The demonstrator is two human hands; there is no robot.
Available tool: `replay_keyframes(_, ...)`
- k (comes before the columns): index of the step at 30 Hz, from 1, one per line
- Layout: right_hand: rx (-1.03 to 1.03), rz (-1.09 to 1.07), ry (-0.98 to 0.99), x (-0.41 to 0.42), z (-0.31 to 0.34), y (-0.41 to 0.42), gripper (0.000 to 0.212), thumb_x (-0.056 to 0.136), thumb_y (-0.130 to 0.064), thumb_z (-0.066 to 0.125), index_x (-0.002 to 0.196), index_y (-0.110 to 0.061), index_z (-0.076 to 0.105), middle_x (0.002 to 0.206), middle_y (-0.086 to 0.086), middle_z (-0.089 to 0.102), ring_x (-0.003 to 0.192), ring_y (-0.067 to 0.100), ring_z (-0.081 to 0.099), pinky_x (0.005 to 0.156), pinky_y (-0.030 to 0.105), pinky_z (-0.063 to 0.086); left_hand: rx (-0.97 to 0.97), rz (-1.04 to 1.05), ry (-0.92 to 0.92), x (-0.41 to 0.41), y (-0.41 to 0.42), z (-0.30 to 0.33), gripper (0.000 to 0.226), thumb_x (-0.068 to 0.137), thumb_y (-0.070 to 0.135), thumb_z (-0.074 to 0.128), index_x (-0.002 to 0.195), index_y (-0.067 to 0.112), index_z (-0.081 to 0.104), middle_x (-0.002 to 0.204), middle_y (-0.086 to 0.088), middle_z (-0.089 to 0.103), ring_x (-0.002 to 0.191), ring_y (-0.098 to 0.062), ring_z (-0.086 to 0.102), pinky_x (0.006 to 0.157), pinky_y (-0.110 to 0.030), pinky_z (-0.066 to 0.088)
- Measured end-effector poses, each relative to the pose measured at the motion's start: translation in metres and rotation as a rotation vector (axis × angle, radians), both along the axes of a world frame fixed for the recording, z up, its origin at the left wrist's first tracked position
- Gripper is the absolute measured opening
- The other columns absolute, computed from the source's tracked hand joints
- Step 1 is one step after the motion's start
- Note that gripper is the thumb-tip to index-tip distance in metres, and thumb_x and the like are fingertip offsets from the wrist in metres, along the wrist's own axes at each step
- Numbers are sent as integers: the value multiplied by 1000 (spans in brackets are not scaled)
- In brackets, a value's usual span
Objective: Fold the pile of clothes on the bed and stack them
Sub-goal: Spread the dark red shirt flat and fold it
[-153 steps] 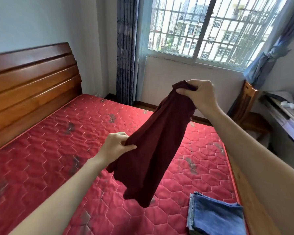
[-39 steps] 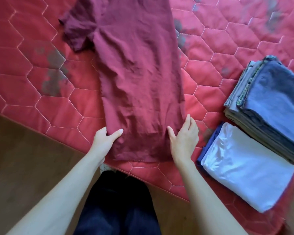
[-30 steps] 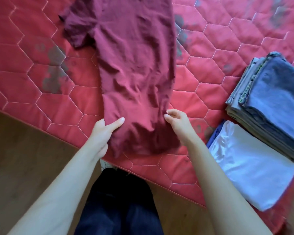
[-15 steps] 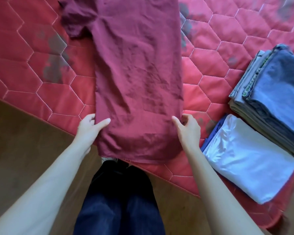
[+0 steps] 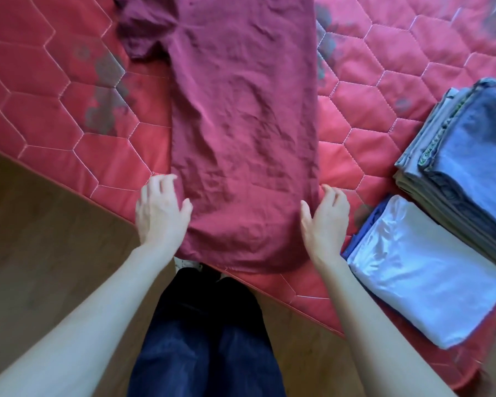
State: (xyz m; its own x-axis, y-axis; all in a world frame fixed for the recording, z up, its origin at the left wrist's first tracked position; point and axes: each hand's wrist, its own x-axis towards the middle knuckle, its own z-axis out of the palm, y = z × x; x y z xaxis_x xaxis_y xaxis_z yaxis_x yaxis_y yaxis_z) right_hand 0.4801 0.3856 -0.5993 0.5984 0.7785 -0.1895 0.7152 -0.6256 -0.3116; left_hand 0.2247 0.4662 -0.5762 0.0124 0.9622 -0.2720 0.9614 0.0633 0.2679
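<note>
A maroon T-shirt (image 5: 241, 133) lies flat and lengthwise on the red quilted mattress (image 5: 55, 116), folded narrow, one sleeve sticking out at the upper left. Its hem reaches the mattress's near edge. My left hand (image 5: 161, 213) is at the shirt's lower left edge with fingers spread and loose, slightly blurred. My right hand (image 5: 325, 217) rests at the lower right edge, fingers relaxed against the cloth. Neither hand grips the fabric.
To the right lie a folded light-blue garment (image 5: 424, 270) and, behind it, a stack of folded blue and grey clothes (image 5: 470, 156). Wooden floor (image 5: 40, 239) lies below the mattress edge. My dark trousers (image 5: 206, 339) stand against the bed.
Both hands have let go of the shirt's lower corners and opened beside them. The shirt has been drawn flatter and straighter toward the near edge.
</note>
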Motion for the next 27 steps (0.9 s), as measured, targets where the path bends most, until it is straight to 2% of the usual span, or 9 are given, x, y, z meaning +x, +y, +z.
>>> replay_keyframes(2,137,142,-59,-9,-9,28,49,87,-22,60,130,0,53,136,24,49,128,40,45,106,46,37,161,-220,-65,20,12,-9,50,85,17,64,132,6,51,139,-15,48,132,-34,42,107,-49,35)
replay_keyframes(5,189,324,-80,-29,-21,90,51,92,-29,44,139,-10,50,148,20,40,139,38,35,110,50,33,205,-468,-22,57,52,-30,52,93,22,46,143,9,41,153,-13,33,144,-32,26,115,-51,23)
replay_keyframes(7,170,410,-85,-40,-24,138,54,93,-33,34,144,-19,45,154,15,33,144,33,27,112,53,26,193,-511,31,83,85,-40,53,96,26,33,148,12,34,158,-12,24,147,-31,18,117,-52,15)
replay_keyframes(10,10,518,-126,-43,-43,176,52,100,-40,28,151,-30,29,162,7,16,150,25,10,117,55,10,92,-416,113,99,119,-63,54,102,29,28,154,17,18,162,-10,9,149,-29,4,117,-52,3)
replay_keyframes(12,-15,487,-189,-36,-61,167,53,101,-45,28,152,-31,27,162,5,17,149,25,12,117,55,9,85,-357,131,92,112,-78,56,102,37,27,154,21,14,162,-10,7,149,-29,4,117,-53,3)
replay_keyframes(15,46,405,-242,-38,-71,106,54,100,-47,31,151,-29,32,159,7,25,147,27,21,117,56,14,127,-326,118,69,56,-85,57,100,39,29,154,22,19,161,-12,13,148,-32,11,118,-54,9)
replay_keyframes(21,-115,391,-215,-53,-55,-28,59,99,-47,35,153,-24,27,160,9,20,148,32,16,115,58,20,46,-352,142,25,-58,-73,58,97,36,32,152,21,23,159,-13,18,147,-32,16,116,-57,17)
replay_keyframes(24,-131,376,-185,-56,-46,-24,59,98,-47,35,151,-22,31,159,12,23,148,33,18,113,61,22,27,-376,145,24,-52,-61,57,97,36,34,151,19,29,158,-13,22,146,-32,20,114,-60,18)
replay_keyframes(27,-14,419,-189,-57,-35,23,57,97,-46,41,149,-22,37,157,14,27,146,35,21,113,64,19,134,-383,110,38,-11,-47,53,98,33,38,148,17,36,157,-12,27,145,-32,22,115,-60,16)
